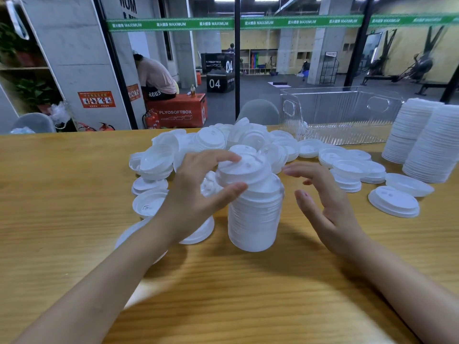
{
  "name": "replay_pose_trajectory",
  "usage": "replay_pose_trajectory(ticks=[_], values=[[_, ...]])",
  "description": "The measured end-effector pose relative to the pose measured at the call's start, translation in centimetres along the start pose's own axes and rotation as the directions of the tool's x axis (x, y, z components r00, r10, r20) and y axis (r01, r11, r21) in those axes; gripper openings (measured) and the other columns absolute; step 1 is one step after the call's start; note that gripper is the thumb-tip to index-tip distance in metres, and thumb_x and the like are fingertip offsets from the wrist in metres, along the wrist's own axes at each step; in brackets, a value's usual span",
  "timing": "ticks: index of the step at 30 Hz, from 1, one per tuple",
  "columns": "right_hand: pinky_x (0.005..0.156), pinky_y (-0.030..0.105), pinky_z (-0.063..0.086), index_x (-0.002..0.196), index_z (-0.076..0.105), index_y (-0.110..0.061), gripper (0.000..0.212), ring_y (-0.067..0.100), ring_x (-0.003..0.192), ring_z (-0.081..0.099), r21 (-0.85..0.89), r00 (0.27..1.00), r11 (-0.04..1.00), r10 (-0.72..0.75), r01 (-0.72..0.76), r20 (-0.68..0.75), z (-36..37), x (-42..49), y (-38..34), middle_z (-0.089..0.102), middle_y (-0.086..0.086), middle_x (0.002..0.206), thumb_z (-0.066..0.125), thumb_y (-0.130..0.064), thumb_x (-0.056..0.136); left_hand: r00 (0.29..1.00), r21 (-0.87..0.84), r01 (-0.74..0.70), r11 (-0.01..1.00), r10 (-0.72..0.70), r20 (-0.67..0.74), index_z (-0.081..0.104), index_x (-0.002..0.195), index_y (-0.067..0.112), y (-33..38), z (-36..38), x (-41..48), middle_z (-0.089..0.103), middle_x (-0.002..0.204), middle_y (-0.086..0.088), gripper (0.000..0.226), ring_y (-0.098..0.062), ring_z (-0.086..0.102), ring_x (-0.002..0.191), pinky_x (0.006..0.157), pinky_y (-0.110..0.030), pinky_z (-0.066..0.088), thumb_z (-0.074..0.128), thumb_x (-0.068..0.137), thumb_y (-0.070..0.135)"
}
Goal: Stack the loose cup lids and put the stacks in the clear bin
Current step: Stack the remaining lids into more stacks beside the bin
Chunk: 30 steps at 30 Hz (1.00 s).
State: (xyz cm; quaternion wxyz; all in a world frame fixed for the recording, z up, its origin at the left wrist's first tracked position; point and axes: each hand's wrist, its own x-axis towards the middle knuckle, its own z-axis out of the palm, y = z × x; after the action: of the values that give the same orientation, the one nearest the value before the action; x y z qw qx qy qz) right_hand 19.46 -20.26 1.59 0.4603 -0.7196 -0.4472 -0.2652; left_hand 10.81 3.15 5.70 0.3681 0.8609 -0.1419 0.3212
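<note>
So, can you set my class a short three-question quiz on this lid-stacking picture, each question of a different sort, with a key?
1. True or false: the two tall stacks stand inside the bin.
2. Which hand grips the top lid of the middle stack? A left B right C neither
3. Fill in: the loose lids lie on the ____.
Key: 1 false, they stand beside it; 2 A, the left hand; the right hand is open; 3 table.

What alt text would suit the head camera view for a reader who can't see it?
A person's left hand pinches the top lid of a white lid stack on a wooden table, the right hand open beside it. Loose lids, a clear bin and two tall stacks lie beyond.
</note>
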Motion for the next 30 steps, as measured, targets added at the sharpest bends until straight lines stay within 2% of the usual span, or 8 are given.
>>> replay_pose_trajectory(ticks=[4,10,15,19,22,26,27,30], values=[[0.096,0.046,0.043,0.127,0.052,-0.029,0.036,0.019,0.123,0.053,-0.003,1.0,1.0,0.004,-0.004,0.005,0.0,0.0,0.0,0.057,-0.01,0.128,0.036,-0.05,0.102,0.998,-0.008,-0.005,1.0,0.005,0.063,0.061,0.112,0.04,0.2,0.8,0.2,0.057,0.122,0.026,0.038,-0.01,0.046,0.119,0.102,-0.03,0.035,0.059,0.079,0.06],[0.096,0.042,0.043,0.13,0.051,-0.028,0.038,0.015,0.122,0.052,-0.013,0.999,1.0,-0.016,0.017,0.037,0.0,0.0,-0.1,0.053,-0.019,0.13,0.036,-0.05,0.103,0.993,-0.013,0.0,1.0,0.002,0.117,0.061,0.113,0.041,0.3,1.3,0.2,0.057,0.123,0.027,0.04,-0.006,0.043,0.123,0.106,-0.033,0.034,0.059,0.078,0.061],[0.097,0.041,0.042,0.129,0.053,-0.026,0.037,0.02,0.121,0.052,-0.02,0.998,0.999,-0.035,0.036,0.057,-0.1,0.0,-0.4,0.057,-0.005,0.128,0.037,-0.047,0.103,0.995,0.017,-0.036,0.999,0.034,0.098,0.063,0.115,0.035,0.2,1.3,0.1,0.058,0.124,0.023,0.044,-0.009,0.043,0.125,0.107,-0.041,0.035,0.062,0.078,0.059],[0.1,0.041,0.041,0.126,0.057,-0.025,0.035,0.021,0.121,0.052,-0.035,0.995,0.997,-0.062,0.065,0.079,-0.1,0.1,-0.7,0.055,-0.006,0.127,0.039,-0.044,0.103,0.995,0.027,-0.057,0.998,0.055,0.083,0.063,0.116,0.033,-0.2,1.3,-0.2,0.056,0.126,0.023,0.045,-0.01,0.044,0.127,0.107,-0.045,0.037,0.065,0.077,0.057],[0.1,0.04,0.041,0.125,0.058,-0.024,0.035,0.021,0.121,0.052,-0.034,0.995,0.997,-0.066,0.068,0.082,-0.2,0.0,-0.7,0.056,-0.004,0.126,0.04,-0.043,0.103,0.993,0.023,-0.069,0.997,0.067,0.098,0.06,0.119,0.036,-0.2,1.2,-0.3,0.056,0.128,0.023,0.045,-0.01,0.044,0.128,0.108,-0.04,0.036,0.065,0.078,0.057],[0.101,0.037,0.041,0.127,0.057,-0.023,0.035,0.022,0.121,0.053,-0.012,0.995,0.998,-0.061,0.062,0.076,-0.2,0.0,-0.8,0.056,-0.003,0.127,0.041,-0.043,0.102,0.999,0.011,-0.027,1.0,0.027,0.036,0.054,0.121,0.04,-0.9,-0.7,0.0,0.055,0.125,0.026,0.045,-0.001,0.044,0.123,0.101,-0.013,0.033,0.06,0.08,0.058],[0.102,0.037,0.04,0.127,0.056,-0.024,0.035,0.021,0.121,0.053,-0.012,0.996,0.998,-0.059,0.06,0.074,-0.2,0.1,-0.8,0.056,-0.004,0.128,0.041,-0.044,0.102,1.0,0.05,-0.021,0.999,0.021,0.012,0.054,0.122,0.04,-1.5,-1.3,0.0,0.056,0.124,0.025,0.046,-0.001,0.045,0.122,0.101,-0.015,0.034,0.059,0.08,0.059],[0.102,0.037,0.04,0.127,0.055,-0.025,0.036,0.021,0.121,0.053,-0.013,0.996,0.999,-0.051,0.052,0.073,-0.2,0.0,-0.7,0.056,-0.004,0.128,0.04,-0.046,0.102,1.0,0.236,0.017,0.972,-0.017,-0.003,0.057,0.124,0.033,-3.8,-2.8,-0.4,0.057,0.126,0.019,0.054,-0.011,0.046,0.122,0.103,-0.043,0.039,0.058,0.079,0.064]])
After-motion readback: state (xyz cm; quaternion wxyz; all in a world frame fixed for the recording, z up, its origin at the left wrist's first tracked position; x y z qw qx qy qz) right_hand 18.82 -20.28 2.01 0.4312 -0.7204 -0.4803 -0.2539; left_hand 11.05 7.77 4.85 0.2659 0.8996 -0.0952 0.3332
